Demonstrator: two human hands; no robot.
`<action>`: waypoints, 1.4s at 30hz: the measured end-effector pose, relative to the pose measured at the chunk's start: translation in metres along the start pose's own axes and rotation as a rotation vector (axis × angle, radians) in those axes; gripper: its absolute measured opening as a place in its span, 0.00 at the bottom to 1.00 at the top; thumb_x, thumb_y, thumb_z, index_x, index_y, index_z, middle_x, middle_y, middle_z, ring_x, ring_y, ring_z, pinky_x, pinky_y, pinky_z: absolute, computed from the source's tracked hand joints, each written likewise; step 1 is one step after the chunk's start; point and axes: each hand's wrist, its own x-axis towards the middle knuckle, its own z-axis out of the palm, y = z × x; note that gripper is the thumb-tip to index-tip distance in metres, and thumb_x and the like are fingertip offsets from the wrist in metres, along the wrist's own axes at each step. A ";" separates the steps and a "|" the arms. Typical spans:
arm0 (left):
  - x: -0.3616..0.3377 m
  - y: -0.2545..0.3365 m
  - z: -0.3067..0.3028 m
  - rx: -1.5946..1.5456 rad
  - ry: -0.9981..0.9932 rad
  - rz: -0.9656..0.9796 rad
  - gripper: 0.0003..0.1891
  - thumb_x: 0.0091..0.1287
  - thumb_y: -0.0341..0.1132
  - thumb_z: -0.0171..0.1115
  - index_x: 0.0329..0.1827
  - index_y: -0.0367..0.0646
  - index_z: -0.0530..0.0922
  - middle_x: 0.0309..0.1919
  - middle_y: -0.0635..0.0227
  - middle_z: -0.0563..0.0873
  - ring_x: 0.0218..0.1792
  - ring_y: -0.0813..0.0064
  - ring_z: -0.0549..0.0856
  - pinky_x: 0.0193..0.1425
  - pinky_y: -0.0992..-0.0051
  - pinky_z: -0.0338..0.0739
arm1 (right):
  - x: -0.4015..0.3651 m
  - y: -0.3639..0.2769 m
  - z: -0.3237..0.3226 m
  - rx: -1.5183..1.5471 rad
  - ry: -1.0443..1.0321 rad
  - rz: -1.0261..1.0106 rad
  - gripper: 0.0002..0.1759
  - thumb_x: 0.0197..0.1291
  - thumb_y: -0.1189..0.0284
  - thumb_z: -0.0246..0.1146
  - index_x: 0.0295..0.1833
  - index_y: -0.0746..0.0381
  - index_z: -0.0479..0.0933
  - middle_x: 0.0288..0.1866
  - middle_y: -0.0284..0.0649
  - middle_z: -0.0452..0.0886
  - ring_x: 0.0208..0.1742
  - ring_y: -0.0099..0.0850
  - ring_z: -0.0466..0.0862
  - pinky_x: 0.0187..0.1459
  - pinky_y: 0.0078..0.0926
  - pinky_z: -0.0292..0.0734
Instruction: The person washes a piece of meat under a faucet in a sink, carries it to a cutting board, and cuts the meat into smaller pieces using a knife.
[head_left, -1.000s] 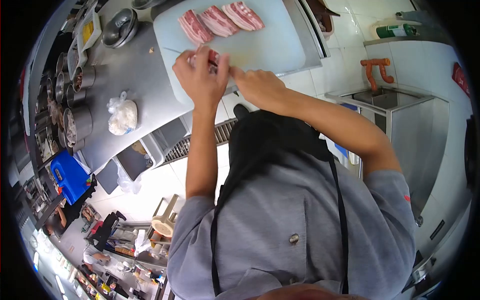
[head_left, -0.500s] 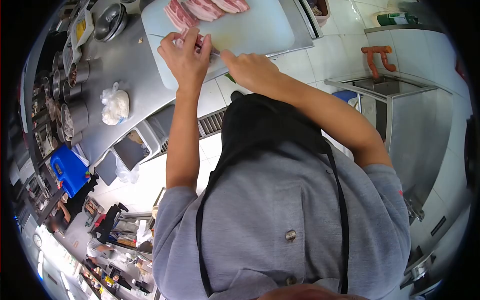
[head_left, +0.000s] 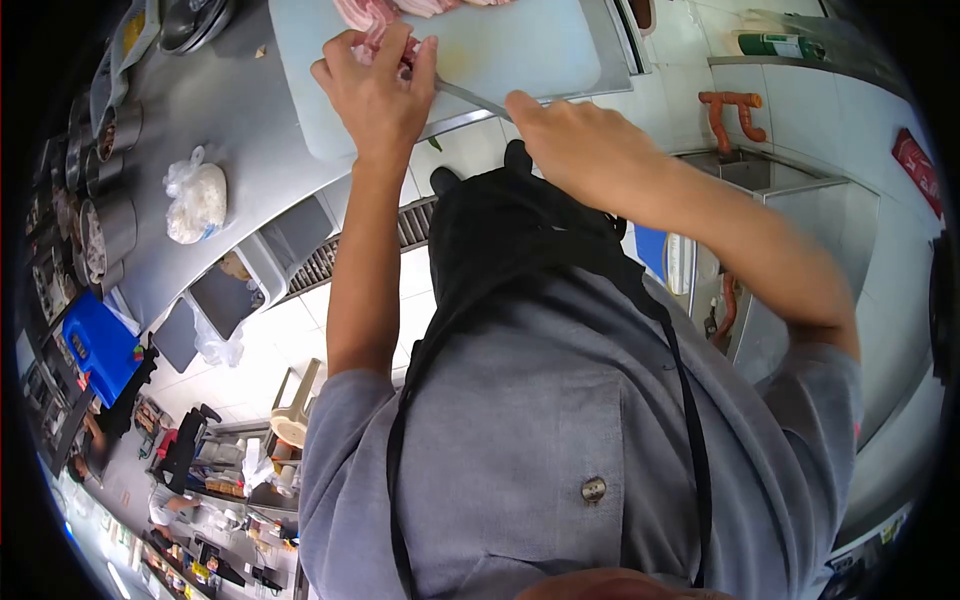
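A pale cutting board (head_left: 520, 45) lies on the steel counter in front of me. On its left part, my left hand (head_left: 378, 100) presses its curled fingers down on a small piece of raw pork (head_left: 405, 68), which they partly cover. My right hand (head_left: 585, 145) is wrapped around the handle of a knife, off the board's near edge. The knife's blade (head_left: 475, 101) points left toward my left fingertips, and its tip is hidden behind them. Streaky pork slices (head_left: 430, 5) lie at the top of the view, cut off by the frame edge.
Left on the steel counter (head_left: 265, 130) sit a knotted plastic bag (head_left: 203, 198), metal bowls (head_left: 195, 25) and several metal pots (head_left: 110, 225). Below its edge are grey bins (head_left: 225, 300). A sink with an orange pipe (head_left: 730, 105) is at right. Other people (head_left: 165, 505) stand far off, lower left.
My right hand has drawn back to the right, away from my left hand, and more of the blade shows. My left hand stays on the pork. The whole view has shifted slightly.
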 end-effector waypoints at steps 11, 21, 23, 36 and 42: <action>-0.003 0.006 -0.004 0.007 -0.083 -0.072 0.15 0.53 0.43 0.76 0.43 0.53 0.88 0.35 0.70 0.84 0.44 0.68 0.77 0.53 0.65 0.66 | 0.065 -0.009 -0.001 0.032 -0.123 -0.034 0.10 0.65 0.77 0.51 0.48 0.69 0.71 0.40 0.57 0.84 0.43 0.54 0.86 0.43 0.48 0.83; -0.002 0.012 -0.011 0.016 -0.074 -0.065 0.14 0.56 0.42 0.74 0.45 0.52 0.87 0.38 0.66 0.83 0.46 0.65 0.76 0.53 0.65 0.66 | 0.097 0.010 0.089 0.116 0.334 -0.107 0.16 0.60 0.77 0.56 0.54 0.64 0.64 0.26 0.54 0.83 0.29 0.55 0.85 0.31 0.50 0.81; -0.003 0.006 -0.008 0.011 -0.087 -0.021 0.14 0.57 0.42 0.74 0.45 0.51 0.87 0.36 0.66 0.83 0.46 0.65 0.76 0.53 0.65 0.66 | 0.100 0.011 0.086 0.101 0.339 -0.124 0.15 0.62 0.76 0.55 0.53 0.66 0.66 0.28 0.52 0.84 0.29 0.53 0.86 0.30 0.49 0.82; -0.025 0.007 0.002 -0.151 0.174 -0.220 0.11 0.63 0.30 0.68 0.48 0.43 0.85 0.34 0.65 0.82 0.43 0.62 0.77 0.52 0.66 0.69 | 0.040 -0.003 0.031 0.049 0.081 -0.089 0.12 0.61 0.78 0.54 0.50 0.66 0.67 0.35 0.55 0.83 0.38 0.54 0.86 0.38 0.49 0.81; -0.040 0.000 0.002 -0.136 0.202 -0.225 0.11 0.60 0.23 0.64 0.46 0.41 0.79 0.37 0.61 0.79 0.43 0.61 0.75 0.52 0.65 0.67 | 0.055 -0.006 0.023 0.036 0.020 -0.068 0.11 0.62 0.77 0.54 0.49 0.66 0.67 0.36 0.57 0.83 0.38 0.55 0.85 0.37 0.51 0.80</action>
